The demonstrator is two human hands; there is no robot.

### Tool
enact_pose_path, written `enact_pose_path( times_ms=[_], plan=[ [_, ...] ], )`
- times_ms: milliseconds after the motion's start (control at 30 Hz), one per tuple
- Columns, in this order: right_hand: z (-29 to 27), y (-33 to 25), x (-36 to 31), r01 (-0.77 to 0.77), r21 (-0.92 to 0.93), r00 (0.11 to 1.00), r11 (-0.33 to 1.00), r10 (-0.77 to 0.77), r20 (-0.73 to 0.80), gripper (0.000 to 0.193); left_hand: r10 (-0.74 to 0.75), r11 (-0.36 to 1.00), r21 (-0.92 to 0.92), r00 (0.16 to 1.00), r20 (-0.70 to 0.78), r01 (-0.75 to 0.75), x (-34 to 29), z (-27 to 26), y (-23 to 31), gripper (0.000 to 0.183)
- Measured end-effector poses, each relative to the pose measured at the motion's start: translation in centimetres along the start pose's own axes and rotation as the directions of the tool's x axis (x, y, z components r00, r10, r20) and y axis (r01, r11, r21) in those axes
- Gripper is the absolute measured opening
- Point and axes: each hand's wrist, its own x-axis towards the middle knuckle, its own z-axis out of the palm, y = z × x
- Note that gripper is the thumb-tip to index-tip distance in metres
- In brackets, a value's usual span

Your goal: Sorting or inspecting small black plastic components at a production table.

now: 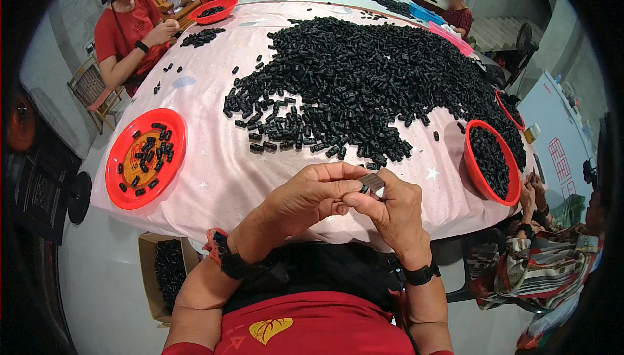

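My left hand and my right hand meet over the table's near edge. Between their fingertips is a small dark brown block with fine stripes, pale along its lower side. The right thumb and fingers close round the block. Left thumb and forefinger pinch at its left end, where a small black bit shows; what exactly they grip is partly hidden. Beyond the hands spreads a big heap of small black cylindrical plastic pieces. To the left, a red plastic basin holds several such pieces.
A red basin full of black pieces stands at right, near a seated person's hands. Below the left edge is a cardboard box of black pieces. A person in red works at far left. Pale pink cloth covers the table.
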Motion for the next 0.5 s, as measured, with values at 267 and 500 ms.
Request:
enact_pose_path(
  times_ms=[267,500],
  plan=[
    [0.00,0.42,-0.07,0.014,-0.034,1.000,0.999,-0.013,0.023,0.048,0.014,1.000,0.013,1.000,-0.001,-0.014,-0.12,0.19,0.06,0.035],
    [0.13,0.47,0.02,0.015,0.049,0.999,0.999,-0.017,0.028,0.046,0.020,1.000,-0.013,1.000,0.018,-0.020,-0.02,0.20,-0.10,0.034]
  ],
)
